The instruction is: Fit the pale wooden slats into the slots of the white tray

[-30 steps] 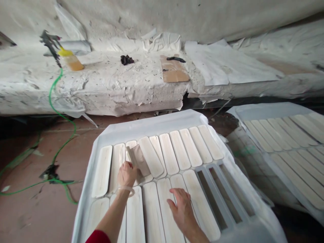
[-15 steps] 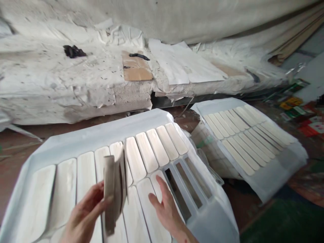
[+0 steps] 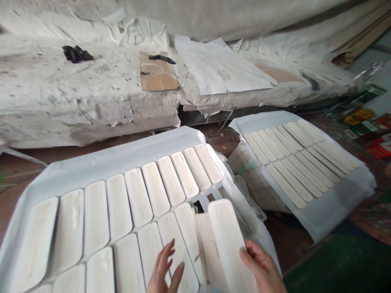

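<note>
My right hand (image 3: pixel 263 266) grips the right edge of a long pale slat (image 3: pixel 227 236) with rounded corners. The slat is tilted above the near right side of the pallet wrapped in whitish sheeting (image 3: pixel 180 136). A duller beige piece (image 3: pixel 208 238) shows just to its left; I cannot tell whether it is held too. My left hand (image 3: pixel 166 266) hovers over the near row with its fingers apart and nothing in them. Several matching slats (image 3: pixel 137 195) lie side by side in two rows. Part of an open slotted area (image 3: pixel 210 197) shows behind the held slat.
To the right, a second covered pallet (image 3: pixel 330 215) bears two rows of narrower-looking slats. Behind runs a bench draped in stained cloth (image 3: pixel 100 89), with cardboard (image 3: pixel 159 83), white sheets (image 3: pixel 220 73) and a crumpled black item (image 3: pixel 76 53). Clear plastic (image 3: pixel 244 191) hangs at the pallet's right edge.
The upright pieces in my left hand have left it, and that hand is now empty further right. My right hand, empty before, has moved right and now holds a slat. The view has shifted slightly.
</note>
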Demonstrator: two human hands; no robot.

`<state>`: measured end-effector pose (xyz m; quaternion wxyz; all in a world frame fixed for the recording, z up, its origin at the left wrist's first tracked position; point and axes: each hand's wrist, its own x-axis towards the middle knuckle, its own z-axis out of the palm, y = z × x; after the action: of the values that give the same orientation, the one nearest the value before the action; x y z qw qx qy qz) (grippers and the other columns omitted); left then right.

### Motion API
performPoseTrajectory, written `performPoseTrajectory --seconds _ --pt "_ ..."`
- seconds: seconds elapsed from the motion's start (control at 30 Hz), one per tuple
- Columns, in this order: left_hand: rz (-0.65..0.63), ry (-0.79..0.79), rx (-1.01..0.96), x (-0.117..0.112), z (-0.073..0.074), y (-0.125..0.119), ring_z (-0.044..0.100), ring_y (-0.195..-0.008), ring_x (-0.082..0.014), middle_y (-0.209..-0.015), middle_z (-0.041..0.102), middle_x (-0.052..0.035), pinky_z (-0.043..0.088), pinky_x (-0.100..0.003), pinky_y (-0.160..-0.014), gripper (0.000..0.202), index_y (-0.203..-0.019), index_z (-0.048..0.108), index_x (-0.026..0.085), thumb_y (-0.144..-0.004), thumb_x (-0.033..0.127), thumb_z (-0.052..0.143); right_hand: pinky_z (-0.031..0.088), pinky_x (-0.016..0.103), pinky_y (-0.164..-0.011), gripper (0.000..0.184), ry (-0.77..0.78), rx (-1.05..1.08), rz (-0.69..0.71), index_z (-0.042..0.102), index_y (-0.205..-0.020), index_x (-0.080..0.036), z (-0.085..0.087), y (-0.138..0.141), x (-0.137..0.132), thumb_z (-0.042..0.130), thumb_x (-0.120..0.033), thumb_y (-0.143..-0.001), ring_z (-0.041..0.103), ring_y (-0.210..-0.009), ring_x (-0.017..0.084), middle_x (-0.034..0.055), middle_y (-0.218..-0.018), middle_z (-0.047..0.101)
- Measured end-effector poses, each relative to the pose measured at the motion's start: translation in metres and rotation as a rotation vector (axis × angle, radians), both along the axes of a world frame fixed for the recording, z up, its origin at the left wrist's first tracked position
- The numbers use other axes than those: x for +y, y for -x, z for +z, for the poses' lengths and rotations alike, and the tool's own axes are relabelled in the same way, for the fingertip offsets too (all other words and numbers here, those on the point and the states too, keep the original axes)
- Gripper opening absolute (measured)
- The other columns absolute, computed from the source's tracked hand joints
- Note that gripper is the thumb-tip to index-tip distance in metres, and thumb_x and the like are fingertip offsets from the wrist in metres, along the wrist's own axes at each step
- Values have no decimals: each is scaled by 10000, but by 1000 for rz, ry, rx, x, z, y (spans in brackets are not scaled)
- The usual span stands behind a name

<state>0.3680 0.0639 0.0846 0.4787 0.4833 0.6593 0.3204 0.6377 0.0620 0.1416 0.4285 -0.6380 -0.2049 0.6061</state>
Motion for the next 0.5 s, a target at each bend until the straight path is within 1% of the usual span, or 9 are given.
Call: performPoseTrajectory --seconds 0.07,0.1,0.13,0.17,0.23,0.3,0.37,0.43,0.5 --pt "-174 -196 228 10 -14 -14 501 -1336 -255 -1469 491 -65 525 -461 -1045 505 -1448 370 370 -957 417 472 463 264 -628 330 25 -168 -14 676 -853 -240 8 -16 7 757 -541 -743 601 -676 179 -15 -743 683" --pt "-269 -278 336 17 -21 -21 466 -1367 -253 -1494 472 -63 524 -461 -1051 549 -1488 310 352 -963 376 469 459 262 -612 367 28 -253 -20 678 -841 -231 11 -20 12 764 -567 -719 601 -680 186 -13 -727 672" --pt "-338 -353 442 25 -29 -29 430 -1393 -258 -1511 454 -67 523 -474 -1052 594 -1519 255 322 -965 347 469 457 260 -605 396 22 -330 -25 678 -837 -225 13 -23 17 764 -587 -702 600 -687 190 -10 -718 664" --pt "-391 -425 540 33 -36 -37 391 -1416 -273 -1529 428 -78 510 -499 -1063 643 -1540 208 282 -960 333 480 457 259 -606 415 11 -390 -26 678 -840 -220 14 -24 23 757 -602 -699 600 -695 193 -7 -717 661" --pt "-477 -537 704 47 -52 -49 323 -1446 -315 -1564 359 -110 463 -552 -1096 770 -1558 152 198 -922 356 556 467 260 -608 428 -9 -442 -12 677 -866 -216 12 -20 31 724 -616 -723 604 -705 196 2 -745 675" --pt "-546 -585 827 58 -67 -56 290 -1457 -342 -1584 304 -127 427 -574 -1118 904 -1558 136 148 -861 410 649 476 261 -601 432 -14 -463 24 679 -886 -209 7 -13 35 684 -621 -758 605 -700 196 12 -762 687" --pt "-589 -598 910 63 -80 -56 279 -1463 -339 -1594 279 -121 413 -563 -1129 980 -1555 144 133 -818 464 696 485 268 -609 448 -12 -493 43 678 -890 -200 2 -5 37 652 -632 -775 606 -704 202 21 -768 693" --pt "-618 -601 955 64 -89 -53 259 -1475 -320 -1602 263 -103 401 -540 -1139 985 -1552 162 133 -812 512 691 494 279 -652 466 -17 -546 39 679 -904 -195 -4 1 37 630 -642 -782 617 -736 214 30 -788 701" --pt "-642 -600 978 64 -95 -49 227 -1488 -305 -1611 244 -87 375 -527 -1151 955 -1548 185 137 -826 543 661 492 287 -705 474 -40 -616 38 691 -924 -193 -9 6 37 619 -641 -787 627 -769 220 42 -831 713"
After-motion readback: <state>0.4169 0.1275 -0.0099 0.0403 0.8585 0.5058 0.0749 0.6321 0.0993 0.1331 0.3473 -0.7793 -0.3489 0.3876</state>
